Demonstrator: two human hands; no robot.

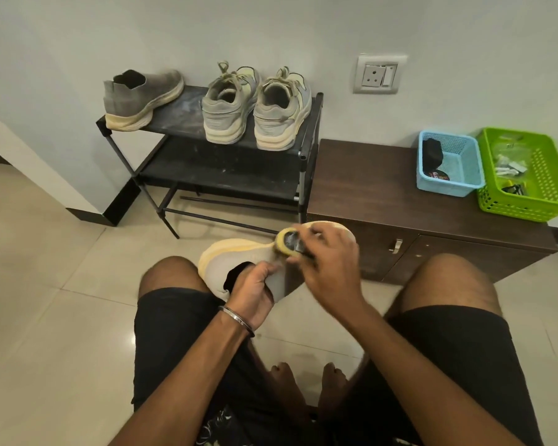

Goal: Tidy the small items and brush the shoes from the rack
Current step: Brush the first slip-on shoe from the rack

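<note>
Head view. At the centre of the frame, a grey slip-on shoe (239,262) with a pale yellow sole is held above the floor between the person's knees. The collar of this shoe is gripped by the left hand (255,292), with the thumb curled over the edge of the opening. A brush (290,243) with a yellow rim is grasped by the right hand (327,255) and is pressed against the upper of the shoe; the right hand is blurred, so the brush details cannot be read.

In the upper left of the frame, the matching grey shoe (142,98) is seen on the top shelf of the black rack (226,169). Beside it, toward the centre, a pair of laced sneakers (258,107) is placed heels outward on the same shelf. The lower shelf carries no shoes.

At the right of the frame, a blue basket (448,162) and a green basket (529,175) stand touching each other on the brown desk (368,188). Dark items lie in the blue basket and small mixed items in the green one.

Judgement of progress: the tidying of the small items appears to be complete, since they are gathered in the baskets. The brushing is under way on one shoe. Three shoes on the rack are judged to be still awaiting the brush, although their state cannot be confirmed.
</note>
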